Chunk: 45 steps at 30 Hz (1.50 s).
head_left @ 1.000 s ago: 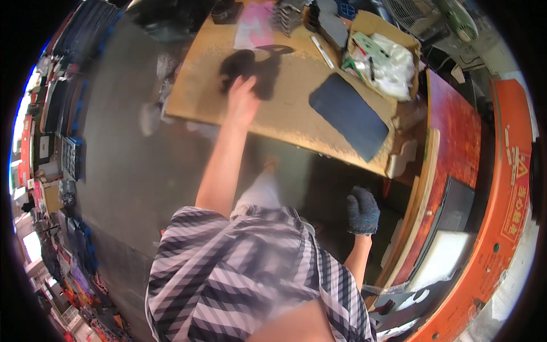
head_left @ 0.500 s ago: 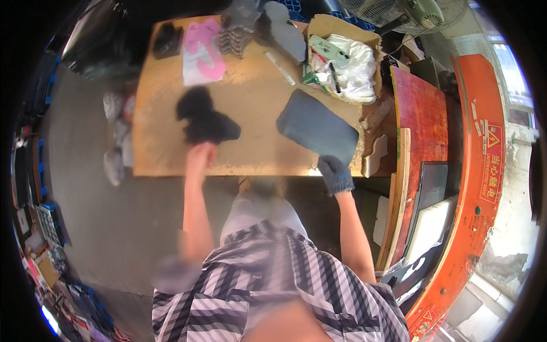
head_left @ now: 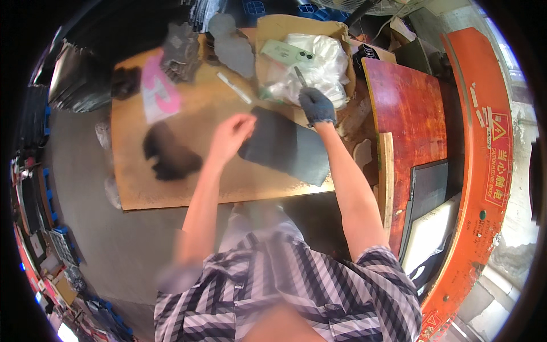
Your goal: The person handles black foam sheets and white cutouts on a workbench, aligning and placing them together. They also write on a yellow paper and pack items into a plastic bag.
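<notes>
My right hand [head_left: 317, 106], in a dark grey knitted glove, grips a dark marker pen [head_left: 299, 76] at the front edge of an open cardboard box [head_left: 273, 25]. My bare left hand [head_left: 232, 135] is over the table, its fingers curled together beside the left edge of a dark grey sheet [head_left: 288, 145]. Whether anything is between those fingers I cannot make out. Further left on the table [head_left: 211, 191] lies a blurred black cut-out piece [head_left: 168, 153].
The box holds clear plastic bags [head_left: 319, 48] and a pale green phone [head_left: 285, 52]. Behind the sheet lie a white strip [head_left: 233, 87], grey cut pieces [head_left: 233, 48] and a pink template [head_left: 162, 85]. A reddish board [head_left: 407, 108] and an orange beam [head_left: 481, 142] stand right.
My right hand has left the sheet, moved up to the box and taken hold of the pen. My left hand has moved right, from the black piece to the sheet. The view has shifted.
</notes>
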### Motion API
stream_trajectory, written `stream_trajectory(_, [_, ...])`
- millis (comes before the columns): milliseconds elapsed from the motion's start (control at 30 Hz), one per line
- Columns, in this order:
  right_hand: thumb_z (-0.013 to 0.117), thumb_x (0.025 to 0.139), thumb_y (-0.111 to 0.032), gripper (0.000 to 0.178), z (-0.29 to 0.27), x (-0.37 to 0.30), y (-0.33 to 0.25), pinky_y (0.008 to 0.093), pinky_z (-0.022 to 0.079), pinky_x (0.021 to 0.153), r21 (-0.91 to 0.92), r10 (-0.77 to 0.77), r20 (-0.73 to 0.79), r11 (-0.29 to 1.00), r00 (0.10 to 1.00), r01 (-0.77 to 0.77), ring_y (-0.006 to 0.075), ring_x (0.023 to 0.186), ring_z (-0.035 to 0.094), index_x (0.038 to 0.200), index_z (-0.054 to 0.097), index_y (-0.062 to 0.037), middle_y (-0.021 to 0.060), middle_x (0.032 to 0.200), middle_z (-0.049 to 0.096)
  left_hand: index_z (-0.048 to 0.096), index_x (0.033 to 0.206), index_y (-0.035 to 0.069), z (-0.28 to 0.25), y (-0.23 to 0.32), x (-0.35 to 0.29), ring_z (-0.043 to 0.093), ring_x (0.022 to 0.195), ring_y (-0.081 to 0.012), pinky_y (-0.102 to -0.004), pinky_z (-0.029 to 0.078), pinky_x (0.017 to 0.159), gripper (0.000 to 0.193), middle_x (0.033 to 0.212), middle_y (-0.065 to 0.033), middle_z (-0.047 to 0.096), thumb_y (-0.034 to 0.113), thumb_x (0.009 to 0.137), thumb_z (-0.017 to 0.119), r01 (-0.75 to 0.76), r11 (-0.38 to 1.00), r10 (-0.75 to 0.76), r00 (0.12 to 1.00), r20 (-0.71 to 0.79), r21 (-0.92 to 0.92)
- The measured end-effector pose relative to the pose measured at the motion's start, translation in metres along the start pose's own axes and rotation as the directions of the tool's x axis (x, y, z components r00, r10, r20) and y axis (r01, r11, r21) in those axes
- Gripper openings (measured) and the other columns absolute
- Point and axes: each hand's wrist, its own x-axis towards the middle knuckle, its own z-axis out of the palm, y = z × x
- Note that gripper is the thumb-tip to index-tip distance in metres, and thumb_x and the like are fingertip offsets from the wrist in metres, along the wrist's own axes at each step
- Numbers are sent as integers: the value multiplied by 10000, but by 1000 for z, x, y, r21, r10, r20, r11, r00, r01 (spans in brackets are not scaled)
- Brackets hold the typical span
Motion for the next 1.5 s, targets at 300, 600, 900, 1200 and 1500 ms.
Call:
stream_trajectory(300, [597,839,-82,230,-102,-108,50,234,385,418,579,212,-177,812,961,-73,81,521,490,1066,613,-52,5,688,566,648,966,51,78,-8,7,622,798,-150,-277,490,721,159,885,-56,664,170,868,611,-70,939,40,995,93,336])
stream_trajectory(600, [587,876,-254,258,-46,-128,26,236,292,331,689,312,708,-107,634,-717,105,354,360,667,488,-138,-29,439,360,661,967,146,33,-85,-139,624,882,-304,-402,491,752,240,926,-98,668,318,844,548,267,809,-267,961,-77,524])
stream_trajectory(900, [622,755,2,94,51,-152,-83,302,482,475,491,246,775,345,582,-800,127,446,462,780,567,-70,15,574,509,675,1001,119,-83,-216,-304,642,702,-184,-324,504,627,250,826,-85,666,243,795,606,688,722,-602,573,-556,-74])
stream_trajectory(1200, [685,757,-145,125,134,-197,-105,248,382,409,97,268,485,930,832,-355,125,458,484,730,583,-80,22,598,529,678,981,40,-120,-327,-321,650,728,-160,-311,509,668,276,846,-96,682,230,811,573,505,818,-552,550,-627,-276])
stream_trajectory(1500, [619,826,-262,207,135,-163,-118,293,343,389,-137,429,492,897,757,-420,152,443,462,729,587,-83,40,602,534,674,1018,78,-142,-357,-258,647,881,-312,-380,501,783,308,983,-140,674,293,825,566,308,838,-545,514,-663,-450])
